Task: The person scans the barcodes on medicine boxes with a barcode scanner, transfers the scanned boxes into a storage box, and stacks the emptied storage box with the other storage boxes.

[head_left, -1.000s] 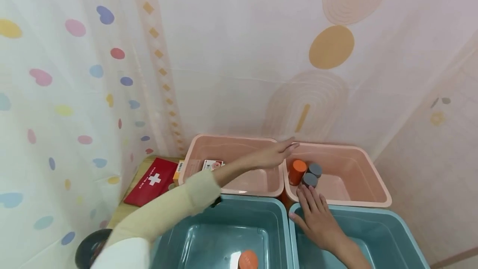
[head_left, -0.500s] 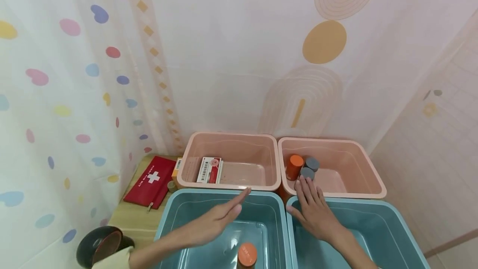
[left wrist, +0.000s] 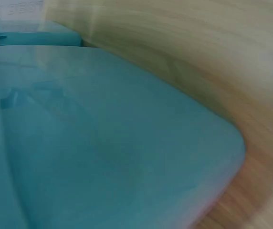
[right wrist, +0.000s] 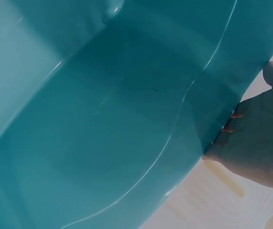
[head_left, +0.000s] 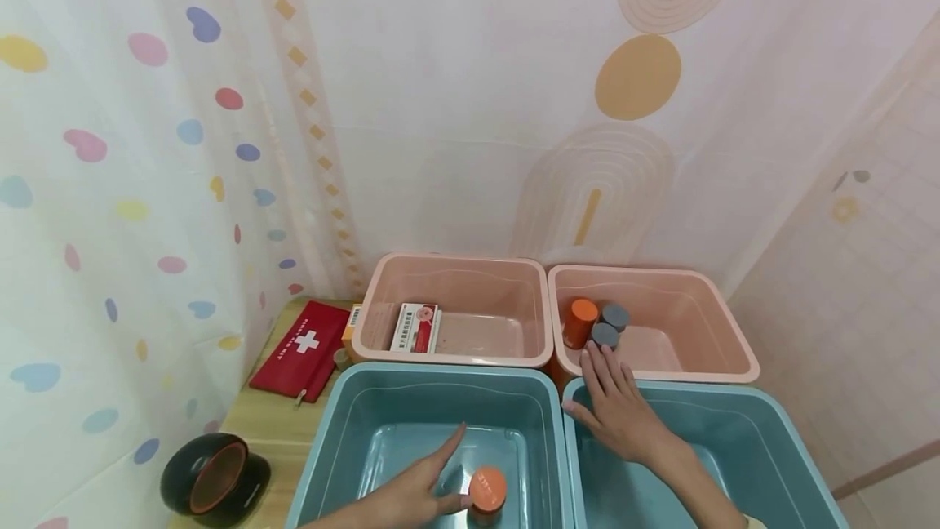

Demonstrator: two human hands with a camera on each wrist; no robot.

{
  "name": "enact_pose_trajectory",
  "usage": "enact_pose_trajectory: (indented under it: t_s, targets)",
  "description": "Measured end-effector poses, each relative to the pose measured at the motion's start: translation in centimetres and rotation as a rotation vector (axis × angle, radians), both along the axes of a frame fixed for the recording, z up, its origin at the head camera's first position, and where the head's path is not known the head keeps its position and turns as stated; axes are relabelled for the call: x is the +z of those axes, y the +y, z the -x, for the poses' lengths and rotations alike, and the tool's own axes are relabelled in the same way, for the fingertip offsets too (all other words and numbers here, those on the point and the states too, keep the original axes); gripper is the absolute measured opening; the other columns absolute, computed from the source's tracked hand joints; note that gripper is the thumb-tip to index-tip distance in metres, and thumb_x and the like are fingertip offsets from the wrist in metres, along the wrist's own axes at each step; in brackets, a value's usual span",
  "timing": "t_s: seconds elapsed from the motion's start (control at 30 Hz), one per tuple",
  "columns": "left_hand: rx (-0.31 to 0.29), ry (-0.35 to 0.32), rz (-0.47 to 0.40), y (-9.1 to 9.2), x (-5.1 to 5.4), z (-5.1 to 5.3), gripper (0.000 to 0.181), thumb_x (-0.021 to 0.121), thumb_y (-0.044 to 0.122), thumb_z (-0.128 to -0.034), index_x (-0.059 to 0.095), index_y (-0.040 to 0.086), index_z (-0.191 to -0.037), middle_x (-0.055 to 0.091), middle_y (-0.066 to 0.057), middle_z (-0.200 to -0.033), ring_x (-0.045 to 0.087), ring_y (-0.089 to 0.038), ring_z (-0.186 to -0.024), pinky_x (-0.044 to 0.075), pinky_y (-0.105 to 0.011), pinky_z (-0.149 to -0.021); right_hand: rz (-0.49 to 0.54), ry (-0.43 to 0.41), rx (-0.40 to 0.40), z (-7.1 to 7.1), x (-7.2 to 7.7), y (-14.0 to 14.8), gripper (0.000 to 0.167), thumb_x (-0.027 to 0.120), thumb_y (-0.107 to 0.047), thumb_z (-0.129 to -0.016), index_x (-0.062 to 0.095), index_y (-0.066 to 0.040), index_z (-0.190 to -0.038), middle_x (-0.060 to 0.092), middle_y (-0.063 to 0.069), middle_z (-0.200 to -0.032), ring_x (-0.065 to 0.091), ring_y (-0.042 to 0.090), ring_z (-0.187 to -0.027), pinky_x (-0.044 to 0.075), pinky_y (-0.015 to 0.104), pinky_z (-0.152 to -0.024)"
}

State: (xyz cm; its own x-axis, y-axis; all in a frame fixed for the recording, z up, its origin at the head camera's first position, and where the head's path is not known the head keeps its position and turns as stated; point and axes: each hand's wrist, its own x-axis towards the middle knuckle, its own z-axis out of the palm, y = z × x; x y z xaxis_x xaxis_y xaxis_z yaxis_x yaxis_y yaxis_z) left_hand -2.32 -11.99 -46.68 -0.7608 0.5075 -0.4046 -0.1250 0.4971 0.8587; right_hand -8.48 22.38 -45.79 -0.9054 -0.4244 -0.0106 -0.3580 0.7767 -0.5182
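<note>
My left hand (head_left: 411,495) reaches low into the left blue bin (head_left: 441,374) with thumb and forefinger spread. Its thumb tip is at the side of an orange-capped bottle (head_left: 488,490); whether they touch I cannot tell. My right hand (head_left: 624,419) rests with straight fingers over the adjoining rims of the right blue bin (head_left: 723,398) and the right pink bin (head_left: 698,284). Its fingertips lie near two grey-capped containers (head_left: 614,317) and an orange-capped bottle in that pink bin. The left wrist view shows the blue bin's outer wall, not the hand.
The left pink bin (head_left: 455,264) holds white-and-red medicine boxes (head_left: 416,328). Left of the bins, on the wooden table (head_left: 286,431), lie a red first aid pouch (head_left: 303,349) and dark bowls (head_left: 213,476). A patterned curtain (head_left: 455,104) hangs behind.
My left hand has drawn back from above the pink bins and come down into the left blue bin beside the orange-capped bottle. My right hand has stayed on the rims.
</note>
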Motion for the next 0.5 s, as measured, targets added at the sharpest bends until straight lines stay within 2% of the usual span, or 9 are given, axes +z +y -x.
enact_pose_trajectory:
  t_s: [0.07, 0.17, 0.2, 0.27, 0.3, 0.37, 0.4, 0.43, 0.5]
  targets:
    - [0.014, -0.012, 0.000, 0.1, -0.8, 0.2, 0.100, 0.082, 0.014, -0.0996, 0.017, -0.003, -0.173, 0.033, -0.039, -0.170, 0.042, -0.055, -0.153, 0.034, -0.076, -0.121, -0.020, -0.006, -0.005, 0.0, 0.2, -0.1, 0.094, 0.055, -0.055, -0.112, 0.021, 0.012, -0.169, 0.010, 0.033, -0.180, 0.003, 0.057, -0.166, 0.004, 0.077, -0.129]
    - [0.023, -0.044, -0.008, 0.3, -2.9, 0.6, 0.104, 0.086, 0.011, -0.0950, 0.019, -0.001, -0.174, 0.035, -0.041, -0.168, 0.044, -0.055, -0.152, 0.033, -0.077, -0.121, -0.010, -0.009, -0.005, 0.1, 0.1, 0.0, 0.096, 0.054, -0.057, -0.111, 0.021, 0.012, -0.169, 0.011, 0.034, -0.179, 0.003, 0.057, -0.166, 0.003, 0.078, -0.129]
    - [0.007, -0.066, 0.005, 0.2, -4.0, 0.9, 0.107, 0.087, 0.014, -0.0944, 0.018, 0.004, -0.175, 0.035, -0.040, -0.169, 0.044, -0.052, -0.152, 0.033, -0.075, -0.122, -0.004, 0.001, 0.001, 0.3, -0.6, 0.2, 0.097, 0.053, -0.059, -0.112, 0.018, 0.010, -0.170, 0.008, 0.032, -0.180, 0.000, 0.055, -0.167, -0.001, 0.075, -0.131]
    - [-0.013, -0.101, 0.011, 0.1, -6.1, 1.3, 0.111, 0.089, 0.020, -0.0925, 0.018, 0.011, -0.177, 0.035, -0.038, -0.170, 0.045, -0.048, -0.153, 0.032, -0.074, -0.123, 0.001, -0.010, 0.006, 0.3, -0.7, 0.2, 0.097, 0.052, -0.060, -0.112, 0.017, 0.009, -0.171, 0.007, 0.032, -0.181, -0.001, 0.054, -0.167, -0.003, 0.075, -0.131]
    - [-0.029, -0.101, 0.007, -0.2, -7.3, 1.5, 0.113, 0.091, 0.025, -0.0905, 0.019, 0.017, -0.177, 0.035, -0.037, -0.170, 0.046, -0.046, -0.153, 0.033, -0.075, -0.122, 0.005, -0.007, 0.009, 0.3, -0.7, 0.2, 0.097, 0.052, -0.059, -0.112, 0.016, 0.008, -0.171, 0.006, 0.031, -0.181, -0.002, 0.054, -0.167, -0.004, 0.074, -0.131]
    - [-0.059, -0.102, 0.005, -0.3, -8.9, 1.8, 0.114, 0.092, 0.031, -0.0891, 0.020, 0.026, -0.178, 0.033, -0.034, -0.173, 0.046, -0.043, -0.153, 0.035, -0.073, -0.122, -0.016, -0.018, 0.006, 0.4, -1.0, 0.4, 0.096, 0.050, -0.059, -0.113, 0.014, 0.007, -0.172, 0.003, 0.029, -0.182, -0.004, 0.052, -0.168, -0.005, 0.073, -0.131]
    - [-0.085, -0.101, 0.020, -0.2, -9.2, 2.0, 0.114, 0.092, 0.036, -0.0892, 0.019, 0.031, -0.178, 0.031, -0.030, -0.175, 0.046, -0.039, -0.154, 0.037, -0.071, -0.123, -0.012, 0.001, 0.012, 0.6, -1.7, 0.7, 0.096, 0.049, -0.060, -0.113, 0.011, 0.005, -0.173, 0.001, 0.027, -0.183, -0.007, 0.050, -0.168, -0.009, 0.071, -0.131]
    - [-0.070, -0.091, 0.001, -0.1, -9.3, 1.8, 0.112, 0.092, 0.033, -0.0890, 0.023, 0.031, -0.177, 0.031, -0.030, -0.175, 0.046, -0.043, -0.154, 0.036, -0.073, -0.122, -0.030, -0.007, 0.006, 0.7, -1.7, 0.6, 0.095, 0.050, -0.059, -0.113, 0.013, 0.006, -0.173, 0.002, 0.028, -0.183, -0.005, 0.051, -0.168, -0.005, 0.074, -0.131]
    - [-0.051, -0.082, -0.017, 0.1, -8.8, 1.5, 0.105, 0.092, 0.029, -0.0905, 0.029, 0.032, -0.175, 0.030, -0.030, -0.176, 0.043, -0.048, -0.156, 0.034, -0.076, -0.121, -0.017, 0.022, 0.003, 1.2, -3.1, 0.9, 0.096, 0.051, -0.060, -0.112, 0.014, 0.003, -0.174, 0.002, 0.025, -0.183, -0.005, 0.050, -0.169, -0.004, 0.074, -0.131]
